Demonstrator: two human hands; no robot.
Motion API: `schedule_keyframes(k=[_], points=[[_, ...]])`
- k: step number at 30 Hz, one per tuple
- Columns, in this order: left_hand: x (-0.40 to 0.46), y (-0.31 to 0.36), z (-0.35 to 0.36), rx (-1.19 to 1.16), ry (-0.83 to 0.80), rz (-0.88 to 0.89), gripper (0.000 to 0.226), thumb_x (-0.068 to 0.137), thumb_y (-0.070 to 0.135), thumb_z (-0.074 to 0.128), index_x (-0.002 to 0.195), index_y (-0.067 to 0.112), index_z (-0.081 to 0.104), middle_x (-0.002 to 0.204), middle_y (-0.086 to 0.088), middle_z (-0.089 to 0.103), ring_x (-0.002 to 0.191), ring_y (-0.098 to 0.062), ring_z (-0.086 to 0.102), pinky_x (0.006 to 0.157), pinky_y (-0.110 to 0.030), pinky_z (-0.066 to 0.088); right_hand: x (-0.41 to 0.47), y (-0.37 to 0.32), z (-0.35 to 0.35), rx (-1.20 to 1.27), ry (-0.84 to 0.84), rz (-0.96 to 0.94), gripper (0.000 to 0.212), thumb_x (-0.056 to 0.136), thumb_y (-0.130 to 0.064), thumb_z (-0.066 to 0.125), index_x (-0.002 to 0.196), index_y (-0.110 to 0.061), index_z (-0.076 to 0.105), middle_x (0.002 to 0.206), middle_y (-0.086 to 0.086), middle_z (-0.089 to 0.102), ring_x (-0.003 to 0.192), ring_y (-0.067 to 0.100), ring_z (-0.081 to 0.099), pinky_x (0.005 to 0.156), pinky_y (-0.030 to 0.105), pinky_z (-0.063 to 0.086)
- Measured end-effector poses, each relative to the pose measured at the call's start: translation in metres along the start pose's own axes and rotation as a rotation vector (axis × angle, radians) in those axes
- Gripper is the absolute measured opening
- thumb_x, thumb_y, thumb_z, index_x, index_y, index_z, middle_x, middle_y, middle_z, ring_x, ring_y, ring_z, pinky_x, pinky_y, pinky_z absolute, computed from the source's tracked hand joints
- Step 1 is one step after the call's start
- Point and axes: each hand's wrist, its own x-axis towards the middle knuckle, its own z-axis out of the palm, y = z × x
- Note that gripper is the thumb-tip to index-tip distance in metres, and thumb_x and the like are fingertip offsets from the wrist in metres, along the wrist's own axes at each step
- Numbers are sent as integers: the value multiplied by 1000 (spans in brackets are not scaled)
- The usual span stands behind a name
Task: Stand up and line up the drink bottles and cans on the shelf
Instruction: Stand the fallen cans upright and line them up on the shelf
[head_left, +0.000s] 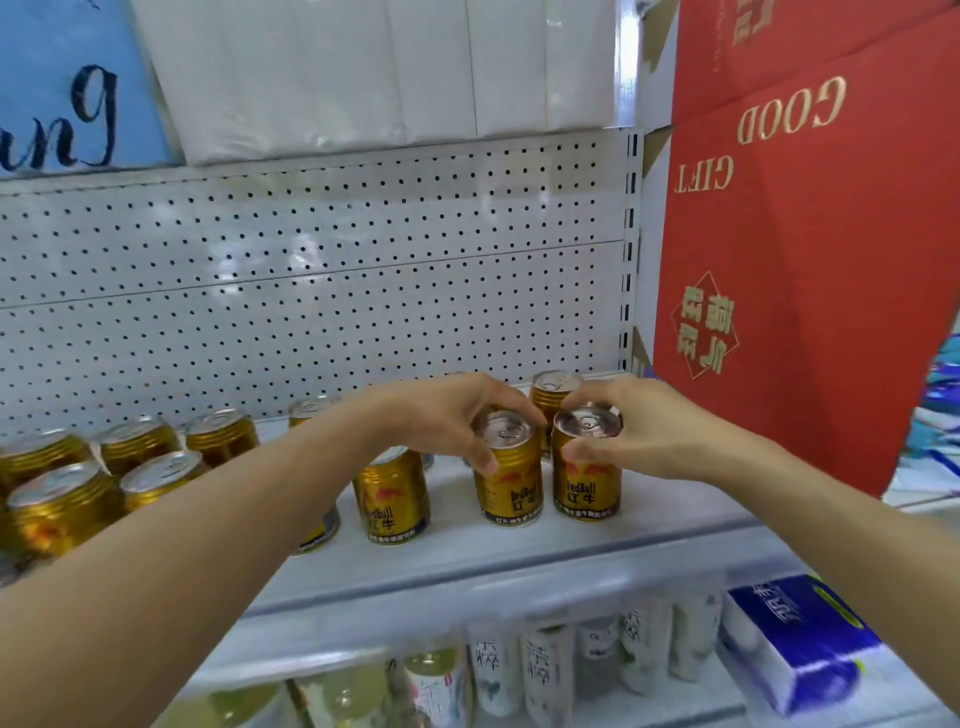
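Two upright gold Red Bull cans stand side by side near the right end of the white shelf (519, 551). My left hand (452, 415) grips the top of the left can (511, 483), thumb in front and fingers behind. My right hand (644, 426) grips the top of the right can (587, 478) the same way. Behind them stands another gold can (553, 395). A further can (392, 501) stands under my left forearm, and several gold cans (130, 467) cluster at the shelf's left end.
A perforated white back panel (311, 291) rises behind the cans. A tall red gift box (805, 260) stands just right of the shelf post. White packs sit on the shelf above. Pale bottles (545, 670) and a blue tissue pack (800, 639) fill the shelf below.
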Motion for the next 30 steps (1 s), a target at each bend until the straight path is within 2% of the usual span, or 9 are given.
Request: schedule_keyframes(k=[3, 7, 11, 13, 17, 21, 24, 26, 30], points=[[-3, 1, 2, -21, 39, -62, 71, 79, 23, 80, 139, 40, 46, 136, 16, 46, 118, -9, 51, 97, -37, 50, -2, 2, -2, 16, -19, 20, 57, 78, -57, 68, 130, -37, 56, 131, -12, 57, 113, 9, 54, 90, 26, 48], [2, 9, 16, 153, 218, -138, 80, 74, 58, 74, 142, 28, 44, 141, 7, 48, 121, -13, 48, 93, -27, 41, 0, 0, -3, 59, -51, 23, 53, 82, -47, 71, 132, -36, 55, 140, -8, 52, 119, 13, 53, 91, 26, 47], [-3, 10, 14, 154, 197, -119, 63, 81, 42, 75, 138, 24, 52, 131, 8, 53, 105, -7, 47, 82, -20, 37, -1, 2, -7, 65, -69, -4, 49, 83, -43, 72, 129, -38, 57, 141, -9, 50, 114, 10, 50, 83, 21, 43], [-7, 5, 11, 115, 162, -116, 62, 80, 38, 77, 136, 28, 53, 126, 12, 53, 105, -7, 49, 80, -18, 40, -2, 6, -9, 73, -80, -15, 48, 83, -43, 72, 129, -39, 57, 140, -9, 50, 117, 9, 48, 83, 20, 39], [-7, -2, 10, 116, 165, -130, 64, 76, 41, 79, 134, 37, 53, 129, 13, 53, 115, -11, 52, 94, -34, 48, -1, 10, -10, 83, -101, -32, 47, 83, -45, 71, 127, -43, 57, 137, -12, 49, 118, 6, 45, 88, 21, 37], [-6, -7, 4, 62, 128, -109, 63, 75, 44, 79, 132, 41, 53, 129, 15, 52, 116, -7, 52, 97, -38, 50, 6, 9, -16, 76, -162, -41, 41, 85, -53, 63, 125, -43, 59, 130, -18, 52, 111, 2, 50, 85, 21, 43], [-2, -15, -15, -141, 374, -82, 59, 76, 57, 73, 131, 46, 53, 134, 17, 49, 120, -2, 49, 103, -39, 46, 27, 7, -28, 152, -47, -30, 39, 88, -57, 54, 120, -36, 63, 113, -18, 60, 98, 0, 55, 76, 21, 45], [12, -24, -24, -104, 472, -150, 64, 78, 58, 70, 136, 42, 49, 140, 14, 48, 123, -7, 49, 105, -40, 43, 48, 9, -29, 145, -12, -20, 39, 89, -51, 58, 125, -36, 61, 120, -13, 59, 103, 6, 56, 80, 25, 45], [45, -34, -18, 100, 236, -347, 77, 79, 53, 73, 145, 33, 41, 147, 6, 44, 129, -18, 47, 107, -42, 39, 85, 13, -15, 6, -164, -11, 48, 87, -42, 66, 133, -36, 55, 140, -6, 50, 117, 14, 51, 90, 29, 40]])
